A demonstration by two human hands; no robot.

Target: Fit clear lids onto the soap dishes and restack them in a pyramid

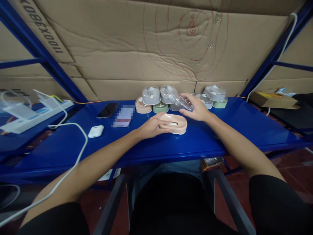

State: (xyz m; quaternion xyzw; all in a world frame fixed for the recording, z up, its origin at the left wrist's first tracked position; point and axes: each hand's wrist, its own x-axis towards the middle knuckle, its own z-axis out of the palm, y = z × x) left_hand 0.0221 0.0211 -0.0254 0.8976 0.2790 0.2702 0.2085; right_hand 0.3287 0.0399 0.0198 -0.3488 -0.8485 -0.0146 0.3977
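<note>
On the blue table rests a pink oval plastic case [179, 123], with a slot in its recessed top. My left hand [154, 126] grips its left end, fingers over the rim. My right hand [196, 109] holds a clear plastic cover [184, 102], tilted, just behind and above the case and apart from it. Behind the hands stand several similar cases with clear tops, among them a stacked grey case [151, 95], a pink case [143, 106] and a green case [160, 107]. The cover hides part of the grey cases behind it.
Left on the table [117, 143] lie a dark phone [108, 110], a second phone with a lit screen [124, 116] and a white earbud case [96, 131]. A white cable [81, 147] loops across the left side. Cardboard [117, 39] backs the table; an open carton [274, 100] stands at right.
</note>
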